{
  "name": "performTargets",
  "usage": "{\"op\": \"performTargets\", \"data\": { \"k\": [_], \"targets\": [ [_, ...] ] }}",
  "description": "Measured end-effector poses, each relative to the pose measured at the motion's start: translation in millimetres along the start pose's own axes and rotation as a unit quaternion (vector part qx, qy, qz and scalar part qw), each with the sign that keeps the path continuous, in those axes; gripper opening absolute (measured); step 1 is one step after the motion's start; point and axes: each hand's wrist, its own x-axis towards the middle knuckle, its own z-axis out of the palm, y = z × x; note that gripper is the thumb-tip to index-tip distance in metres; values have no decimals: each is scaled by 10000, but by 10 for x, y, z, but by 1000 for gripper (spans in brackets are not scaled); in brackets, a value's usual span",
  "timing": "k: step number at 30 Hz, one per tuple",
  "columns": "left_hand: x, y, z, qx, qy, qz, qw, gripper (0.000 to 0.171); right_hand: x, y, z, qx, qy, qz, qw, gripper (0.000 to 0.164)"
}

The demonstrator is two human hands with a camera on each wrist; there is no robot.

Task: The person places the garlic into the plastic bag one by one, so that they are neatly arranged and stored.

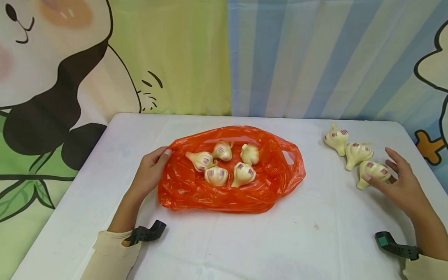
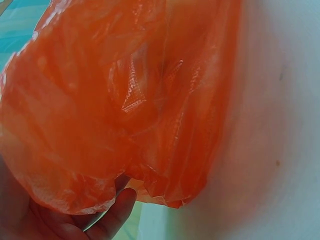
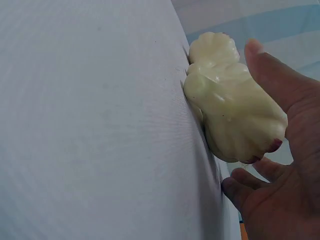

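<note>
Garlic bulbs, five in one red bag, three outside; left hand pinched on bag, right hand spread round one

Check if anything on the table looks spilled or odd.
A small brownish mark on the white table, below and right of the bag in the head view, looks like a stain. Nothing looks spilled.

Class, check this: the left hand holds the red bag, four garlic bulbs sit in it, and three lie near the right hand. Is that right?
The count is wrong: the head view shows five garlic bulbs in the red bag. The rest stands.
</note>
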Motion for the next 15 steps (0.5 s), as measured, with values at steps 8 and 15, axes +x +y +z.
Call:
{"op": "performTargets", "data": {
  "k": [8, 15],
  "targets": [
    [10, -7, -6, 44, -14, -66, 10000, 52, 26, 54, 14, -711, -38, 362, 9968, 76],
    [11, -11, 12, -4, -37, -90, 10000, 52, 18, 80, 6, -894, -47, 519, 9946, 76]
  ]
}}
